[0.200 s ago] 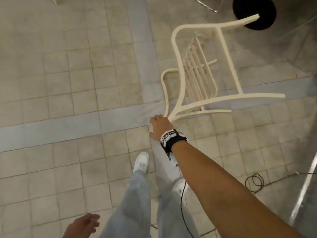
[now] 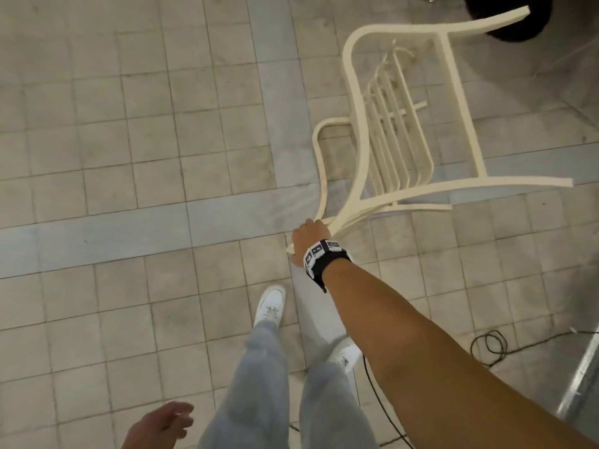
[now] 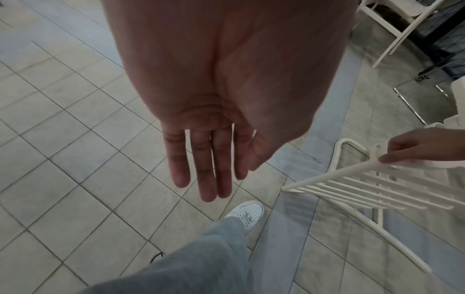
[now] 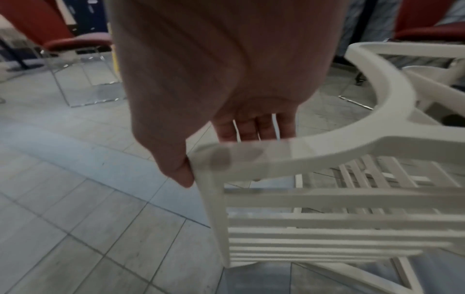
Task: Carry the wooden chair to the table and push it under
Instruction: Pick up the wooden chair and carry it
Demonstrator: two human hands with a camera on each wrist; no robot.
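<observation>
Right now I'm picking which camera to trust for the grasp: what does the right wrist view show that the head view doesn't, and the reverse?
Only the right wrist view shows the right hand from the palm side, fingers curled over the chair rail with the thumb at its corner, plus red seats beyond. Only the head view shows the idle left hand, the white shoes, a floor cable and the chair's tilted frame hanging off the floor. Both show that grip on the pale slatted chair over the tiled floor.
</observation>
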